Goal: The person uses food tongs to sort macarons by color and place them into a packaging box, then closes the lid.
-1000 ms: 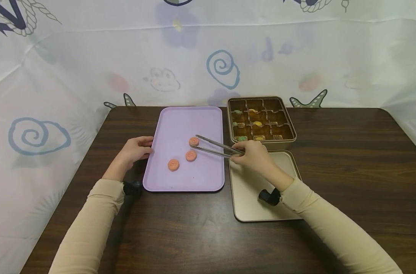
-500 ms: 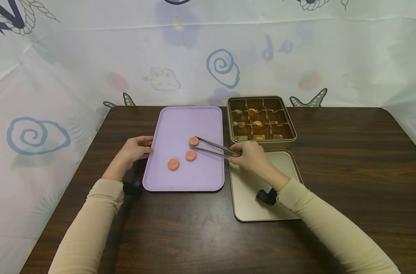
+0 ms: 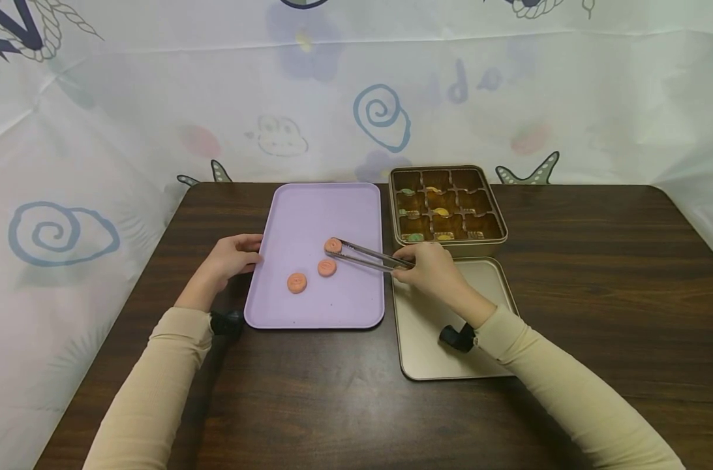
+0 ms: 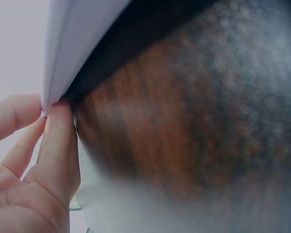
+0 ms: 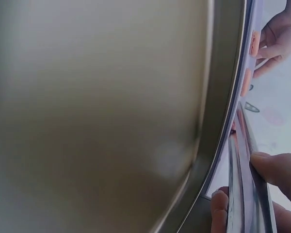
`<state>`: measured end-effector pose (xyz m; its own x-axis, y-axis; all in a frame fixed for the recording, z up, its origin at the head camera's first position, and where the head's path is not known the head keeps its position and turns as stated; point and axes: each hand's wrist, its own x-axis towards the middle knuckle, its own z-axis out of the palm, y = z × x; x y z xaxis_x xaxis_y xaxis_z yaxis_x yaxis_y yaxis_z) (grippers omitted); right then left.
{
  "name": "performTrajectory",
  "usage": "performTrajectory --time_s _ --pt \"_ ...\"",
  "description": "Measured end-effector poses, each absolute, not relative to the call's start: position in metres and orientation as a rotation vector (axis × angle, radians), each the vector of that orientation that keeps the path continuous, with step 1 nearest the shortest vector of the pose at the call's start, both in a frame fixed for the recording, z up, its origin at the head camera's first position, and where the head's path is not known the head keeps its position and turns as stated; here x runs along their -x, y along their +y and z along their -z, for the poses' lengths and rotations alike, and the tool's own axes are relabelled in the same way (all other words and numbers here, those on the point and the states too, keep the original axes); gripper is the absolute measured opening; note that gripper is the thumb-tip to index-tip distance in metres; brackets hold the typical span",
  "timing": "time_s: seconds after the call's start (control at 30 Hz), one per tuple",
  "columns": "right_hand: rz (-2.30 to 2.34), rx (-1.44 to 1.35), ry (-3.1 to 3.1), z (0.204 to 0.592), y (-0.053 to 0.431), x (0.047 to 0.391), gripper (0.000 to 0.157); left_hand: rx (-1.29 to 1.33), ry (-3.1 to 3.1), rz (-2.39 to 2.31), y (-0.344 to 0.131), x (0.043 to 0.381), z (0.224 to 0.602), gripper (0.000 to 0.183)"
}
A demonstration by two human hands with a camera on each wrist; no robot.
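Note:
My left hand (image 3: 229,256) pinches the left rim of a lilac tray (image 3: 321,209) between thumb and fingers, which shows plainly with the tray's edge (image 4: 72,53) in the left wrist view. In my right hand (image 3: 429,264) are metal tongs (image 3: 364,254), thumb on one arm and fingers on the other. Their serrated tips sit on either side of a round orange piece (image 3: 333,245) on the tray. Two more such discs lie nearer: one orange disc (image 3: 327,267) just below the tips, another orange disc (image 3: 297,282) further left.
Right of the tray stands a gold tin (image 3: 470,249) with a brown divided insert; several compartments show small green or yellow bits. In front of it lies a gold lid-like tray (image 3: 426,352), under my right forearm. A patterned white cloth (image 3: 450,85) hangs behind the dark wooden table (image 3: 603,274).
The tongs' arms have drawn closer together round the far orange disc, which has shifted slightly toward me. My right hand moved a little left. The left hand keeps its place on the tray.

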<state>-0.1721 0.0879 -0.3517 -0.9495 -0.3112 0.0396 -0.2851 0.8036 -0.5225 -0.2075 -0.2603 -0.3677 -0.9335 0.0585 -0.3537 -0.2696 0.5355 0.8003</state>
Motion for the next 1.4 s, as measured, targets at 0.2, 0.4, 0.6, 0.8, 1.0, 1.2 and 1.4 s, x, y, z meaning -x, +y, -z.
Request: performTrajectory --time_s 0.2,0.4,0.6,0.8,1.0,1.2,1.4 --pt "0.862 0.472 2.929 0.352 0.091 0.171 0.029 0.183 2.436 -1.353 -0.261 0.208 0.369 0.056" --pt "0.907 0.447 2.928 0.347 0.097 0.170 0.031 0.195 2.444 -1.350 -0.261 0.209 0.370 0.055" --pt "0.962 0.435 2.940 0.335 0.109 0.170 0.031 0.205 2.439 -1.347 -0.262 0.208 0.369 0.055" --pt "0.974 0.345 2.918 0.317 0.129 0.170 0.031 0.203 2.441 -1.339 -0.261 0.208 0.369 0.056" --pt "0.983 0.278 2.929 0.302 0.154 0.169 0.035 0.206 2.448 -1.330 -0.260 0.210 0.370 0.055" --pt "0.959 0.192 2.975 0.293 0.178 0.172 0.042 0.217 2.446 -1.328 -0.260 0.210 0.370 0.055" --pt "0.982 0.089 3.032 0.293 0.204 0.177 0.043 0.217 2.444 -1.333 -0.261 0.211 0.371 0.055"
